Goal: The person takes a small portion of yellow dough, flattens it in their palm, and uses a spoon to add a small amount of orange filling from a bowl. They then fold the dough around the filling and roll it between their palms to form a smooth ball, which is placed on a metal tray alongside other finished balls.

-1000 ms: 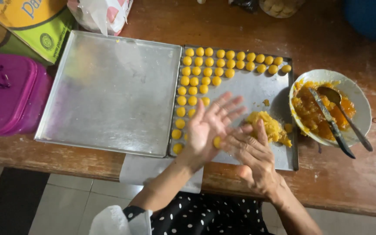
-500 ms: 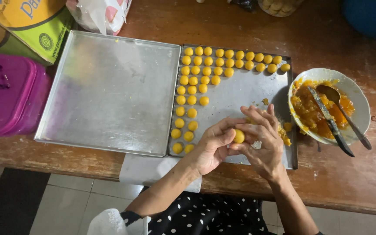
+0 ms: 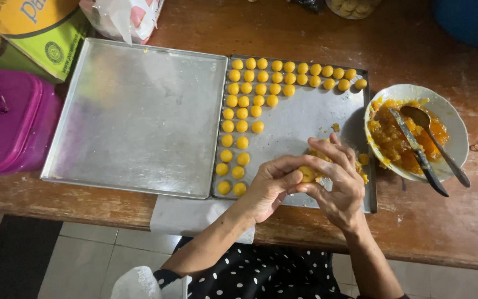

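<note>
At lower centre of the frame, the left hand (image 3: 269,185) and right hand (image 3: 336,180) pinch a yellow dough ball (image 3: 306,174) between their fingertips, over the near edge of a tray (image 3: 305,119). Finished balls (image 3: 250,102) line the tray's upper left; a bowl (image 3: 460,141) of filling sits right.

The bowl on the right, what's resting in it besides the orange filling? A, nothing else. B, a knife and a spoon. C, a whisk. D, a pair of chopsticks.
B: a dark-handled knife and a metal spoon lie side by side in the white bowl, their handles sticking out over its near rim.
</note>
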